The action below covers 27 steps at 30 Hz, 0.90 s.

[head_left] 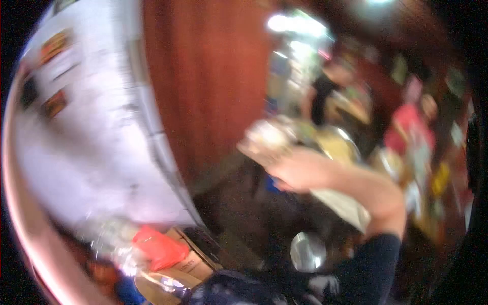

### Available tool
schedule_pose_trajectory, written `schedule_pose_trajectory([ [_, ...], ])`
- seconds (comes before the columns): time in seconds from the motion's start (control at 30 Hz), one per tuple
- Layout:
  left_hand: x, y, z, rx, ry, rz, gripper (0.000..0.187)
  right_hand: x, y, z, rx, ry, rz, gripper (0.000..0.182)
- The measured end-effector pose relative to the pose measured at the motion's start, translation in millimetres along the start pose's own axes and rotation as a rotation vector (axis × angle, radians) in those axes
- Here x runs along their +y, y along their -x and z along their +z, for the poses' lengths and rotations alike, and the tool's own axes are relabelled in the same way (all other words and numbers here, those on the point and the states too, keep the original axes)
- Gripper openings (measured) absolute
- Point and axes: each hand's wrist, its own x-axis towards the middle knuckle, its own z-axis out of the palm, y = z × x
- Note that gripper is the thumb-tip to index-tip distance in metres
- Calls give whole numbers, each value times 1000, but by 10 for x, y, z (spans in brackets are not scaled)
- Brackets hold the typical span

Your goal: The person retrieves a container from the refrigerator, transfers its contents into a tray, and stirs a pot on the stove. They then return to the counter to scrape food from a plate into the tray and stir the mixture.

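So the right hand (300, 170) is raised out in front, arm bent at the elbow with a dark sleeve (368, 269) pushed up above it, and the fingers look curled under a pale, roundish bundle (269, 138) that sits on top of them. Everything's smeared with motion blur, so I honestly can't tell how tight the grip is or what the bundle actually is: whitish, lumpy, maybe wrapped, held up about mid-frame against the red-brown wall (208, 81). Only one hand shows, the other isn't anywhere in the shot. Just past the bundle there's a round metal tray (338, 145) with something yellowish in it, too blurry to say more. Below the forearm there's a pale flat sheet (343, 206), and lower down one shiny round metal thing (307, 251). Bottom left there's a cardboard box (190, 262) with a red bag (160, 248) lying on it and some crinkly clear plastic (114, 241) just beside that. A big white appliance (86, 137) with a few stickers fills the left side. Two people in the background: one in black (323, 94), one in pink-red (409, 127), well apart from the hand.
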Motion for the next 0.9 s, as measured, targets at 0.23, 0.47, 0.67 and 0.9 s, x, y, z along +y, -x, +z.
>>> schedule_pose_trajectory([
  [0.23, 255, 157, -131, 254, -666, -154, 77, 25, -705, -180, -265, 44, -106, 28],
  [0.47, 164, 606, -706, 277, -877, -15, 71, -345, -2124, -1417, 355, 41, -385, 21],
  [0.67, 44, 1074, -1334, 131, -831, 56, 67, -756, -3666, -2460, 1193, 140, -591, 25],
  [0.9, 119, 1167, -1505, 83, -645, 17, 63, -1613, -4510, -3260, 1252, -107, -623, 30],
])
